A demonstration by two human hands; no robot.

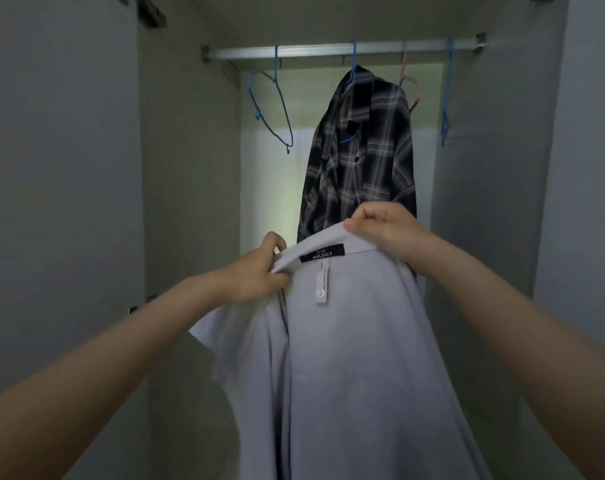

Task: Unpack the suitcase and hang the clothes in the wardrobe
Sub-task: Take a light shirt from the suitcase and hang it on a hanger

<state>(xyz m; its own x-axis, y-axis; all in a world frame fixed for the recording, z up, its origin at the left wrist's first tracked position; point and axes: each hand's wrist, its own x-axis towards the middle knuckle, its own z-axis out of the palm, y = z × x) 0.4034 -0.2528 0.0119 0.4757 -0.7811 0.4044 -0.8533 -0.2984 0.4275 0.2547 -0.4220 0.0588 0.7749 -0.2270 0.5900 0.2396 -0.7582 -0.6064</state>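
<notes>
1. Forearms reach forward from the bottom corners, both hands raised in front of the open wardrobe [190,168].
2. Gripped between the hands, a pale grey shirt [356,358] hangs straight down below them, its inside facing the person.
3. The left hand [256,271] has fingers and thumb curled round the left end of the shirt's collar, bunching the cloth.
4. The right hand [384,230] sits a little higher and pinches the right end of the collar, fingers folded over its edge.
5. Between the two hands, a black brand label [322,254] lies on the collar band, and a white tag [322,287] dangles just below it.
6. Beyond the right hand, a dark plaid shirt [360,150] hangs on a blue hanger from the metal rail [329,50].
7. Above and beyond the left hand, a bare blue hanger [273,109] hangs on the rail.
8. Farther right of the right hand, a pink hanger [410,84] and another blue hanger [446,91] hang there too.
</notes>
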